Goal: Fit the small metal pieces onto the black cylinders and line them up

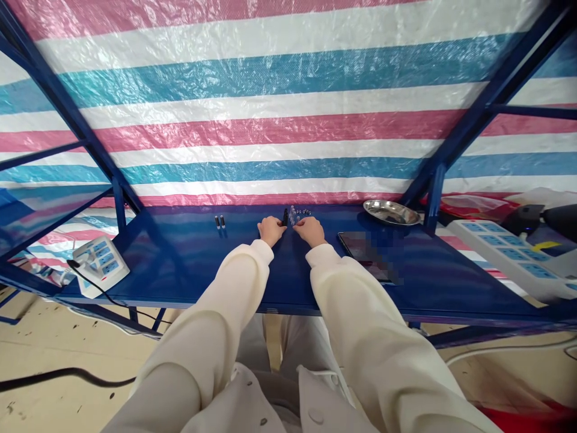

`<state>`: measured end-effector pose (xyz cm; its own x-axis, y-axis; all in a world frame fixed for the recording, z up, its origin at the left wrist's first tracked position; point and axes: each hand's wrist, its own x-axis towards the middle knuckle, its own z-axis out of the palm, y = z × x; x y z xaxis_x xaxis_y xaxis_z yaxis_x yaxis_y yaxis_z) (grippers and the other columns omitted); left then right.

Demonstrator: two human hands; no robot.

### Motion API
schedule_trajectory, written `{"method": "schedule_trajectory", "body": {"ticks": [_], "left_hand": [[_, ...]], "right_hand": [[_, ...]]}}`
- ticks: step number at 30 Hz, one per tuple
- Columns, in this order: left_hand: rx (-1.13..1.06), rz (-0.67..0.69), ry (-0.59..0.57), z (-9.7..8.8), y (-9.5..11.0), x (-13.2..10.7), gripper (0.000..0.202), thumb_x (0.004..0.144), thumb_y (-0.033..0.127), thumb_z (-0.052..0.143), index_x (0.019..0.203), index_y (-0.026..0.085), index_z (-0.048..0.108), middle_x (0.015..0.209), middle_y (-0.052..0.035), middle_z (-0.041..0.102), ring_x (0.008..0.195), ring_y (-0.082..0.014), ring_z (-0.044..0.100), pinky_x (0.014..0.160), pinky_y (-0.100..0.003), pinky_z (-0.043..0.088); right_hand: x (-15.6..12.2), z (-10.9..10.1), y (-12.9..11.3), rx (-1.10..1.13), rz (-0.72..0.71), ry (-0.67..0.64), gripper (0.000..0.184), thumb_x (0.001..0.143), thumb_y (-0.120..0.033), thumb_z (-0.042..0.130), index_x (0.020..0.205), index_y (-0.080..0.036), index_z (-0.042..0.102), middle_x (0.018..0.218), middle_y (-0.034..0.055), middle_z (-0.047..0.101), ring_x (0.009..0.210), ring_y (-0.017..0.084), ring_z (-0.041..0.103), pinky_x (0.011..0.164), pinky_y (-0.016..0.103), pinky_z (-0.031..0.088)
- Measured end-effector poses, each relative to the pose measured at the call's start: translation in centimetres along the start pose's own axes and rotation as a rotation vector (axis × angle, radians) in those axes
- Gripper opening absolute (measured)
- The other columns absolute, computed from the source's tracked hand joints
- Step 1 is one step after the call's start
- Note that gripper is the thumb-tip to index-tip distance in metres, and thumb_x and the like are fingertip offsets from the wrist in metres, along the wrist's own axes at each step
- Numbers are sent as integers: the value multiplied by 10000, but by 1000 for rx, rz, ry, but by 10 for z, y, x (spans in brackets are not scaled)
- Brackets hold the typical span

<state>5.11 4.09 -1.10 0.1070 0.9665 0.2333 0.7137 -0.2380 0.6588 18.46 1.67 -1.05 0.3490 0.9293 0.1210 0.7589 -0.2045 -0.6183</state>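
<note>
A row of black pieces (285,216) is set toward the far middle of the smooth blue table (180,258), its long axis running near to far; each piece's own direction cannot be made out. Translucent pieces (293,213) are clustered just right. The left hand (270,231) is curled at the row, the right hand (311,231) beside the cluster, fingers drawn nearly together; whether anything is gripped cannot be told.
</note>
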Motion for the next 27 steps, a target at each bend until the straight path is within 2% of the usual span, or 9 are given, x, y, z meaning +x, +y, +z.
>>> {"method": "schedule_trajectory", "body": {"ticks": [6, 10, 13, 23, 27], "left_hand": [[79, 15, -32, 2, 4, 1, 110, 696, 305, 720, 694, 196, 721, 835, -90, 683, 911, -272, 599, 828, -397, 365], [182, 3, -77, 0, 7, -1, 194, 760, 386, 661, 827, 220, 737, 971, -70, 691, 971, -242, 572, 844, -378, 355], [219, -14, -101, -1, 8, -3, 254, 785, 440, 626, 879, 230, 735, 1002, -57, 692, 994, -232, 558, 848, -366, 352], [250, -14, -103, -1, 7, -4, 273, 770, 455, 632, 884, 230, 737, 1017, -75, 683, 1031, -262, 531, 854, -392, 359], [245, 1, -118, -7, 6, -6, 247, 755, 424, 657, 875, 221, 731, 984, -77, 683, 1032, -276, 530, 865, -414, 363]], "right_hand": [[-2, 2, 1, -9, 2, -5, 126, 718, -272, 651, 771, -186, 726, 873, 119, 720, 871, 260, 669, 717, 314, 476], [-6, 1, 0, -48, 7, -27, 182, 753, -302, 619, 849, -194, 730, 932, 98, 719, 921, 246, 658, 734, 288, 469], [-7, 1, -1, -79, -12, -36, 201, 771, -304, 602, 883, -195, 726, 952, 93, 715, 944, 238, 649, 741, 279, 464], [-7, 6, 0, -137, -41, -15, 223, 804, -344, 587, 891, -193, 727, 935, 106, 714, 912, 239, 651, 724, 286, 452], [-8, 7, 0, -142, -42, -11, 235, 803, -359, 588, 896, -195, 728, 938, 108, 714, 913, 247, 649, 720, 298, 455]]}}
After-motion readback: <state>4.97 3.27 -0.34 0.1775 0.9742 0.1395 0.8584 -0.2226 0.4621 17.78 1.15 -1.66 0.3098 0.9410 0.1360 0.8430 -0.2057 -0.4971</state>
